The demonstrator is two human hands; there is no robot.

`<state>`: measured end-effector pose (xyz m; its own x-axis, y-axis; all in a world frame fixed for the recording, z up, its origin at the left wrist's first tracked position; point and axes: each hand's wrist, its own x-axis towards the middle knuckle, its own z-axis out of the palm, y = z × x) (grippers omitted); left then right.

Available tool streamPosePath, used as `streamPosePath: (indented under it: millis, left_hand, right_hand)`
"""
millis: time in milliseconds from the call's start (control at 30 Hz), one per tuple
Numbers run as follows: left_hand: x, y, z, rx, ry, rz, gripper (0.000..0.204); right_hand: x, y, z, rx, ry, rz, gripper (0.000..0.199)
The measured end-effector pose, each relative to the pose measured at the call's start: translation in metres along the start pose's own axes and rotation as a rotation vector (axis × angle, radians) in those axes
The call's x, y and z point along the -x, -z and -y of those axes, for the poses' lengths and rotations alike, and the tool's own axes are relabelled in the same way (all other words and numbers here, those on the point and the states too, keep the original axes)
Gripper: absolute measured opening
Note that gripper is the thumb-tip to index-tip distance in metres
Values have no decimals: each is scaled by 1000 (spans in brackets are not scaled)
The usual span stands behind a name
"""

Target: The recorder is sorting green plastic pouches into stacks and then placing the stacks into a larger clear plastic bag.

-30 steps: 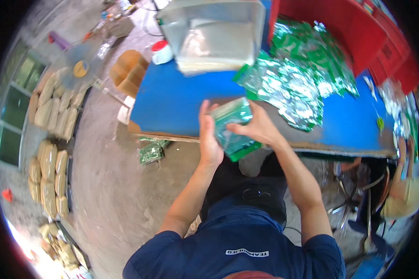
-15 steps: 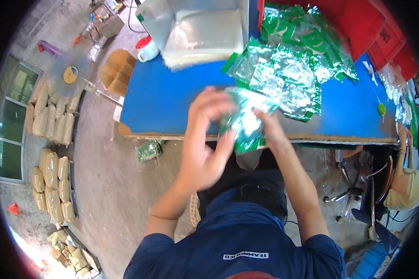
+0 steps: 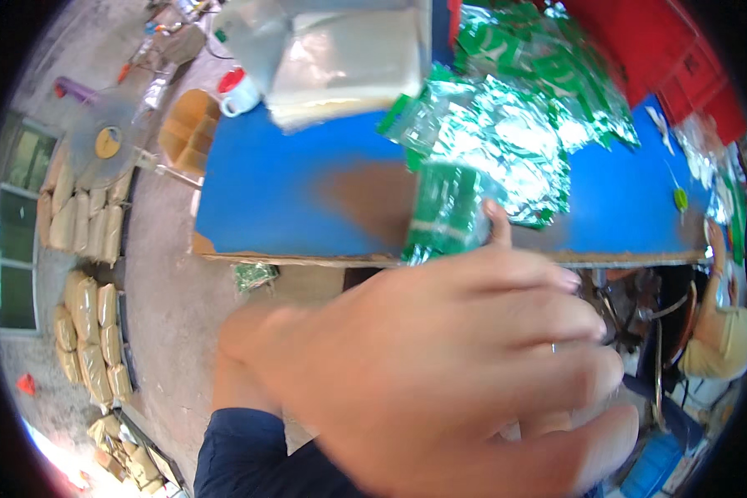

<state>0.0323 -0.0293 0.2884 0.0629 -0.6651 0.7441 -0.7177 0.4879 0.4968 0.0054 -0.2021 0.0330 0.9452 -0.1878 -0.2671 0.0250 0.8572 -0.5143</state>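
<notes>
Green foil packet held up close over the blue table (image 3: 290, 207)

The left hand (image 3: 440, 365), blurred, fingers curled, grips the green packet (image 3: 444, 212); the right hand is hidden. More packets (image 3: 506, 124) lie heaped far right.

left hand (image 3: 440, 373) — blurred, hides right hand | green packet (image 3: 441, 212) — blurred
</notes>
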Motion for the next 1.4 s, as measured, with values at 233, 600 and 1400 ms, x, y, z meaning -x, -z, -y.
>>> streamPosePath:
  millis: [233, 600, 1400]
  left_hand:
    - [83, 96, 361, -603, 760, -264, 37]
    - [129, 155, 464, -623, 997, -329, 32]
    - [23, 88, 225, -735, 469, 12, 29]
  right_hand:
    - [2, 18, -24, 217, 77, -236, 73]
    - [-10, 14, -9, 88, 18, -105, 78]
    - [28, -63, -29, 563, 590, -68, 49]
